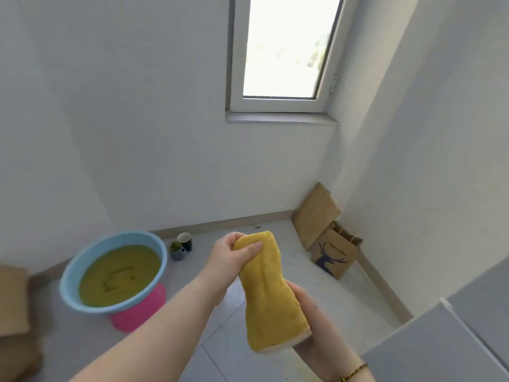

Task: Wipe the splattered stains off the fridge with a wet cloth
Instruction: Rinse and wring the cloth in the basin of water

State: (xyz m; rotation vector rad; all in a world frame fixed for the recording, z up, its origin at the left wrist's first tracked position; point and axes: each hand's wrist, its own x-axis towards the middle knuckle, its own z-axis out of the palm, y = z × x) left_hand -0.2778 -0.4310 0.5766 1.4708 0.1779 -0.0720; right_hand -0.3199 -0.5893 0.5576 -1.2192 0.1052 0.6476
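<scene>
A folded yellow cloth is held in front of me between both hands, standing roughly upright. My left hand squeezes its upper end, thumb across the front. My right hand grips its lower end from behind, with a beaded bracelet on that wrist. The grey top of the fridge fills the lower right corner; no stains show on the part in view.
A light blue basin of murky yellow-green water sits on a pink stool at the left. Two mugs stand by the baseboard. Brown paper bags lean in the right corner under the window. A cardboard box is at far left.
</scene>
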